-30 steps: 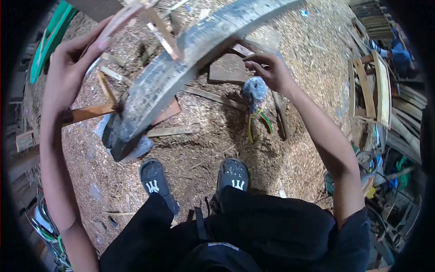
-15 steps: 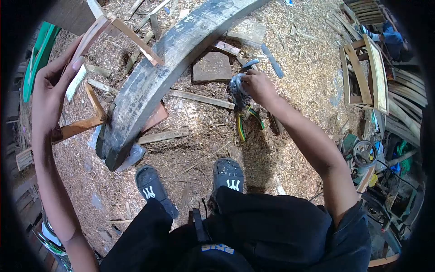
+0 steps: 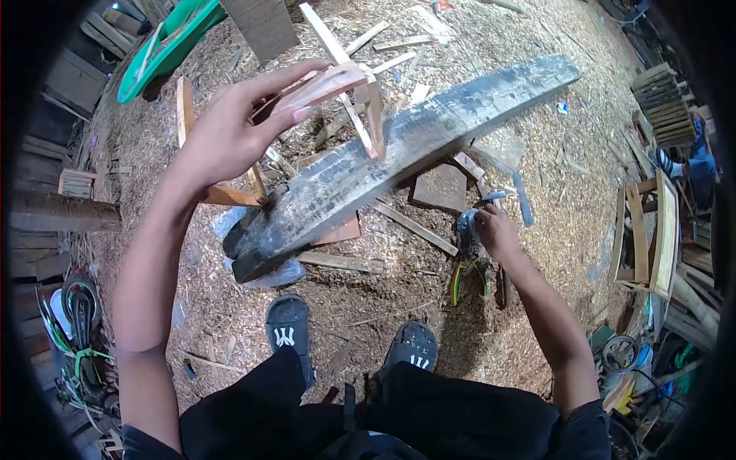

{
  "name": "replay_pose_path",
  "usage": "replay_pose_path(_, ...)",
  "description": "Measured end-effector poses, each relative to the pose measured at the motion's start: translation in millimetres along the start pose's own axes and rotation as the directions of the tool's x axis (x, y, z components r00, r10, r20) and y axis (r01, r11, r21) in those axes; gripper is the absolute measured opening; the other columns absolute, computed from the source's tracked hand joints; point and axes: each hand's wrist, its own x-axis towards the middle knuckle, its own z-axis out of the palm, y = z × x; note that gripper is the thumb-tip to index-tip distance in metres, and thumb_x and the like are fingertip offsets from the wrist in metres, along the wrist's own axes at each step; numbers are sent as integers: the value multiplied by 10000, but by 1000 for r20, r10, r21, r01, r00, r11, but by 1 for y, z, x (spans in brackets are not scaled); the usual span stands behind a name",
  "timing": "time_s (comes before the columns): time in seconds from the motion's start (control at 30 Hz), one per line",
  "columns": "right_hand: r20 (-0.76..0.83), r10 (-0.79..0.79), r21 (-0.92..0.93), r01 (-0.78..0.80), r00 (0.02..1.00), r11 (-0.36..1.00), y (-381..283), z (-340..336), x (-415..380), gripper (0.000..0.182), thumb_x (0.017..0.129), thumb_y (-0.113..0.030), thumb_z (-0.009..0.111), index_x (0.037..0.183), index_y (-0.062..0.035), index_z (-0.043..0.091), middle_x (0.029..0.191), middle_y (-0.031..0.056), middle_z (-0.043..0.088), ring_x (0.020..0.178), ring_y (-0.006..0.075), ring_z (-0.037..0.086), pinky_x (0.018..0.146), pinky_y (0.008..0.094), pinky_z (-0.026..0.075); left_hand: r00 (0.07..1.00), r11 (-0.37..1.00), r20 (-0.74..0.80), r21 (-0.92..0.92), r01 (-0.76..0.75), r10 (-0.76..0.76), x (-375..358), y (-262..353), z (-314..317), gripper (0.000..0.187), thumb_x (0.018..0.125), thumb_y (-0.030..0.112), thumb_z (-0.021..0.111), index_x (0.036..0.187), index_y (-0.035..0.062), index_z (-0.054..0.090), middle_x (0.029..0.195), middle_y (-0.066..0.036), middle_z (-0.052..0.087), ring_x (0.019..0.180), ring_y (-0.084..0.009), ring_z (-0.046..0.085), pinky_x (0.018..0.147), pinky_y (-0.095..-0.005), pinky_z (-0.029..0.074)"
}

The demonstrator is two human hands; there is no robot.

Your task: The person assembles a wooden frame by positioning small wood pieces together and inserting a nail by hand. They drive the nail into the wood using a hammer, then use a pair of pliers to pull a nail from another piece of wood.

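My left hand (image 3: 234,134) grips a light wooden frame (image 3: 331,83), fingers and thumb around one of its curved pieces. The frame's lower end meets the top of a thick weathered beam (image 3: 429,126). On the right, my right hand (image 3: 500,236) is low, its fingers bunched at a clear plastic bag (image 3: 464,224); whatever they pinch is hidden. Just past the fingers lies what looks like a hammer head (image 3: 494,197). Pliers with yellow-green handles (image 3: 457,282) lie below the bag.
Wood chips cover the ground, with a flat wooden block (image 3: 438,188) and a long thin strip (image 3: 414,226) beyond my feet. Another wooden frame (image 3: 648,234) stands at right. A green plastic container (image 3: 165,50) is at upper left. A person's leg (image 3: 699,170) shows at far right.
The view has swung left, so everything appears shifted to the right. My left hand still holds the wooden frame, and my right hand stays at the plastic bag.
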Motion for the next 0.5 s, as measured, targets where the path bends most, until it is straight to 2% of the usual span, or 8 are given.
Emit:
replay_pose_path(0.07, 34, -4, -18, 5, 999, 1000, 1, 0, 3, 143, 917, -192, 694, 898, -51, 678, 940, 142, 627, 846, 371, 678, 728, 491, 577, 999, 1000, -39, 15, -25, 25, 1, -3, 0, 514, 992, 271, 689, 1478, 141, 583, 1324, -129, 705, 1177, -211, 661, 1016, -401, 518)
replay_pose_path(0.13, 34, -55, -72, 57, 998, 996, 2, 1, 2, 144, 919, -191, 694, 929, -50, 670, 949, 143, 629, 846, 375, 679, 730, 489, 577, 988, 985, 38, 81, -153, 150, 3, -7, -3, 472, 1003, 261, 665, 1465, 182, 602, 1334, -97, 705, 1155, -231, 675, 1018, -436, 526)
replay_pose_path(0.27, -30, -86, -49, 84, 996, 995, 3, 1, -3, 151, 924, -193, 690, 968, -53, 655, 941, 150, 625, 839, 385, 673, 728, 498, 568, 993, 997, 100, 49, -61, 56, 3, 5, -5, 444, 1003, 255, 656, 1443, 202, 626, 1282, -97, 726, 1116, -241, 684, 998, -440, 536)
replay_pose_path(0.33, -41, -21, 89, 24, 999, 996, -4, -9, -5, 145, 919, -166, 691, 996, -54, 641, 962, 158, 637, 857, 399, 672, 748, 506, 563, 993, 974, 55, 195, -112, 104, 3, 10, -4, 404, 1004, 210, 649, 1406, 176, 660, 1237, -116, 729, 1056, -244, 698, 945, -407, 555)
replay_pose_path(0.47, -49, 45, 154, -37, 998, 987, -2, -10, -9, 122, 913, -135, 692, 976, -46, 638, 984, 163, 655, 878, 415, 671, 755, 506, 554, 997, 944, 23, 319, -80, 77, 7, 9, -4, 348, 997, 156, 643, 1338, 135, 709, 1210, -119, 721, 998, -244, 714, 868, -381, 576)
replay_pose_path(0.5, -74, 47, 199, -32, 996, 980, 0, -7, -10, 111, 907, -110, 693, 973, -39, 638, 979, 173, 665, 879, 412, 676, 753, 495, 553, 982, 928, -22, 331, -172, 190, 9, 6, -2, 323, 992, 137, 642, 1303, 114, 728, 1210, -114, 717, 976, -239, 719, 834, -375, 582)
